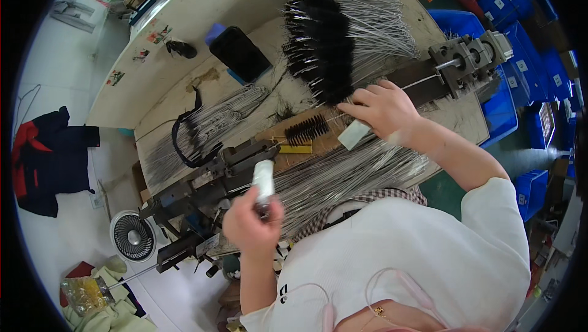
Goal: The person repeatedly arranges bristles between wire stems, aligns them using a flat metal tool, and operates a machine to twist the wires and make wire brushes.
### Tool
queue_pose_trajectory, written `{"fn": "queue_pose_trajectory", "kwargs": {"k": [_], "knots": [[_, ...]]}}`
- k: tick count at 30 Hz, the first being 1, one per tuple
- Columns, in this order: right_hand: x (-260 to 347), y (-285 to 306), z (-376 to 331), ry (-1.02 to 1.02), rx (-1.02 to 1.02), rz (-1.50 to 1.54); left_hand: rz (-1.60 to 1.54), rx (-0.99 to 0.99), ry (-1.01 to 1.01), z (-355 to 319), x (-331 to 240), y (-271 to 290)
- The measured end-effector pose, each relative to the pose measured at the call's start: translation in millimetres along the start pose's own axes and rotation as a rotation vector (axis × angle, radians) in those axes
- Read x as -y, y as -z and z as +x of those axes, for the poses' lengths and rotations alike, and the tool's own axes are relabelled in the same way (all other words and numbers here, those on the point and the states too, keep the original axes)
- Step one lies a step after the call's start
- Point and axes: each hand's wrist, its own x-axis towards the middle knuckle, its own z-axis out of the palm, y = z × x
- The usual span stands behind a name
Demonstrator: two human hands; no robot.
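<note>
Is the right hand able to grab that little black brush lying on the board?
Probably yes. The right hand rests just beside the small black brush on the wooden board, with nothing between them. It already pinches a white handle, though, so its fingers aren't free.

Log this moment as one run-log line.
left hand: grips white-wrapped handle | right hand: on white block, beside black brush | bench: brush pile, wire bundle
</note>
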Motion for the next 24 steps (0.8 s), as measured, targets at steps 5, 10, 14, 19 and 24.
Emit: {"fn": "queue_pose_trajectory", "kwargs": {"k": [5,10,14,19,24], "knots": [[-5,-1,11,-0.222,-0.108,0.241,-0.184,-0.12,0.565,-23,30,18],[-94,-5,40,-0.299,-0.475,-0.011,-0.817,0.085,0.498,-15,6,-7],[-124,5,21,-0.339,-0.597,0.356,-0.645,0.321,0.464,10,-7,-9],[-95,91,-5,-0.492,-0.737,0.584,-0.254,0.436,-0.014,43,-30,-25],[-69,108,-1,-0.322,-0.6,0.398,-0.081,0.335,-0.173,67,-37,-45]]}}
